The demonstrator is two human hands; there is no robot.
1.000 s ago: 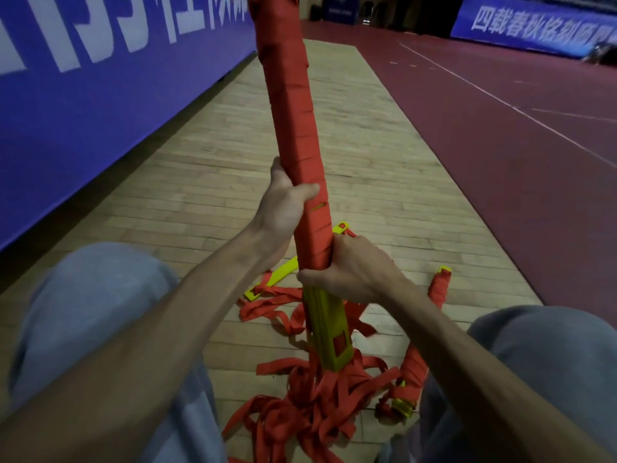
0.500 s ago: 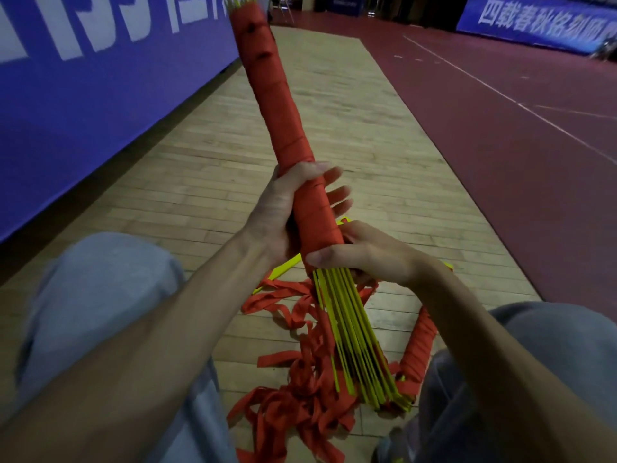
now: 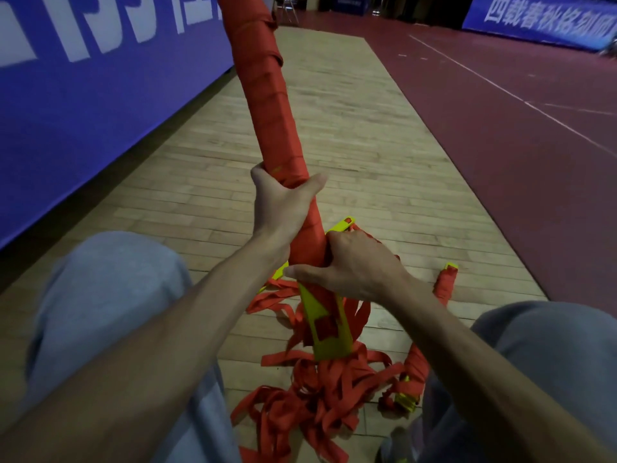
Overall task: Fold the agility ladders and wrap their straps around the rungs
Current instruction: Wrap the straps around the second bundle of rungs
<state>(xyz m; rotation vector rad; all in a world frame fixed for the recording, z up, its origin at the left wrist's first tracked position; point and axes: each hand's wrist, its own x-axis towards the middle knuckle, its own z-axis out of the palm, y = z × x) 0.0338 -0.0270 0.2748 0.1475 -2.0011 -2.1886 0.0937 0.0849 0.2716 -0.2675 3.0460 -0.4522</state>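
A long bundle of yellow ladder rungs (image 3: 329, 332) stands nearly upright in front of me, its upper part tightly wound in red strap (image 3: 270, 105). My left hand (image 3: 280, 205) grips the wrapped part at mid-height. Just below, my right hand (image 3: 350, 265) holds the bundle where the red winding ends and bare yellow begins. Loose red strap (image 3: 310, 396) lies heaped on the floor under the bundle. A second, wrapped ladder bundle (image 3: 434, 329) lies on the floor to the right, beside my right knee.
I sit on a wooden floor strip (image 3: 350, 145). A blue banner wall (image 3: 83, 95) runs along the left. Dark red court floor (image 3: 517, 145) lies to the right. My knees in grey trousers flank the pile. Another yellow rung (image 3: 344, 225) lies behind my right hand.
The bundle has turned about its axis, so its flat yellow face shows instead of the rung edges. My left hand has closed round the wrapping again; half a second ago its fingers were spread.
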